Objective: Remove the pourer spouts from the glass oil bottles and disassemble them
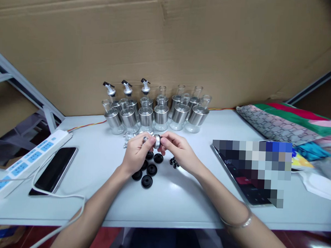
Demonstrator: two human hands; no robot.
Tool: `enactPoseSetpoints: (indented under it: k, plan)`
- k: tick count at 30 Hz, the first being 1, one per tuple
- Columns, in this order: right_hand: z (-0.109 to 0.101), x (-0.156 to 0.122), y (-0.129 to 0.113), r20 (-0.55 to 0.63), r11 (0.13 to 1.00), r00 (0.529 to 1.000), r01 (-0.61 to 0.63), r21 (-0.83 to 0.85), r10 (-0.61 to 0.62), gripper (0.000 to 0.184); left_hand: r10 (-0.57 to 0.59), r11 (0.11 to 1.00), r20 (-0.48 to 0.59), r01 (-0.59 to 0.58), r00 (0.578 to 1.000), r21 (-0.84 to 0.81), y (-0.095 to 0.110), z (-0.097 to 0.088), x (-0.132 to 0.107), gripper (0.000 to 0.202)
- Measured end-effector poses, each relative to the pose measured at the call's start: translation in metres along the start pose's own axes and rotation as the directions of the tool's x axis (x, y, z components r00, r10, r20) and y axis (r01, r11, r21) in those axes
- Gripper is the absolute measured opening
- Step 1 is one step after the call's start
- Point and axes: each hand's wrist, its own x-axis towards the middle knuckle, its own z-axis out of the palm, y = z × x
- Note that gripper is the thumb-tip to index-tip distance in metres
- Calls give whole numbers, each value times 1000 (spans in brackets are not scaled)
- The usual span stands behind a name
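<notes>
Above the middle of the white table, my left hand and my right hand meet, both pinching a small round silver metal cap held between the fingertips. Under the hands lie several black round rubber discs, with a small heap of tiny black pieces to their right. Behind the hands stand several glass bottles with silver metal bands; three at the back left carry black-and-silver pour spouts.
A black phone on a white cable lies at the left beside a white power strip with blue sockets. A dark tablet lies at the right, folded coloured cloths behind it. A cardboard wall backs the table.
</notes>
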Motion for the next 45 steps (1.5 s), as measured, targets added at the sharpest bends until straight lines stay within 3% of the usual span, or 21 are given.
enactPoseSetpoints:
  k: [4, 8, 15, 18, 21, 25, 29, 32, 36, 39, 41, 45]
  plan:
    - [4, -2, -2, -56, 996, 998, 28, 85, -24, 38, 81, 996, -35, -82, 996, -30, 0, 0, 0, 41]
    - [8, -5, -2, -80, 994, 996, 57, 98, -49, 35, 75, 995, -51, -78, 996, -57, 1, -2, 1, 43]
    - [18, -10, -2, -78, 986, 983, 166, -3, -166, 18, 76, 997, -8, -76, 997, -7, 7, -15, 6, 53]
    - [19, -12, -1, -90, 949, 953, 274, -160, -290, 10, 1, 998, -11, -2, 1000, -55, 10, -15, 6, 51]
    - [18, -13, 1, -69, 820, 880, 407, -402, -470, 8, -115, 985, -6, 113, 993, -130, 13, -14, 6, 48]
    - [15, -11, 0, 84, 536, 732, 567, -626, -676, 10, -251, 946, 18, 250, 968, -208, 15, -13, 6, 48]
    - [11, -7, -2, 291, 234, 616, 629, -742, -732, 17, -347, 895, 61, 350, 936, -277, 13, -13, 6, 49]
    - [8, -6, -2, 330, 137, 576, 620, -773, -748, 24, -390, 866, 84, 396, 917, -306, 12, -11, 6, 52]
    - [7, -5, 1, 298, 145, 559, 614, -776, -774, 22, -455, 811, 112, 463, 883, -358, 9, -8, 7, 55]
    - [5, -5, 5, 262, 237, 613, 610, -756, -745, 21, -482, 784, 188, 517, 856, -344, 7, -8, 9, 54]
    - [4, -5, 7, 227, 325, 668, 594, -736, -709, 23, -436, 833, 208, 481, 875, -274, 5, -9, 11, 52]
    - [2, -6, 9, 107, 542, 761, 545, -640, -640, 22, -315, 938, 137, 330, 939, -104, 4, -8, 11, 41]
